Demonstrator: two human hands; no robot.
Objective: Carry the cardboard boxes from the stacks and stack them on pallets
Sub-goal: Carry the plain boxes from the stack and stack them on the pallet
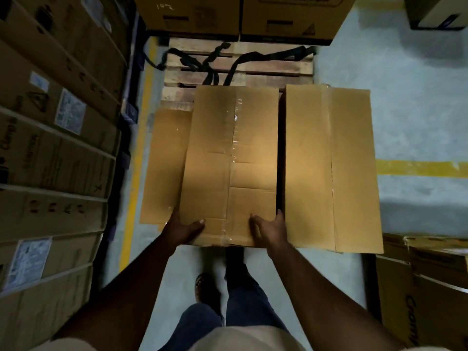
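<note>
A long taped cardboard box (230,158) is held out in front of me above the wooden pallet (238,64). My left hand (183,228) grips its near left corner, thumb on top. At the near right corner my right hand (269,228) grips the box, fingers curled over the top. A second long box (331,168) lies just to the right, close alongside. A lower box (164,165) shows under the held box's left edge.
A tall stack of printed cartons (55,148) lines the left side. More cartons (238,16) stand beyond the pallet, and others (425,287) at the lower right. Black straps (210,64) lie across the pallet slats. Yellow floor lines (136,173) run beside the pallet.
</note>
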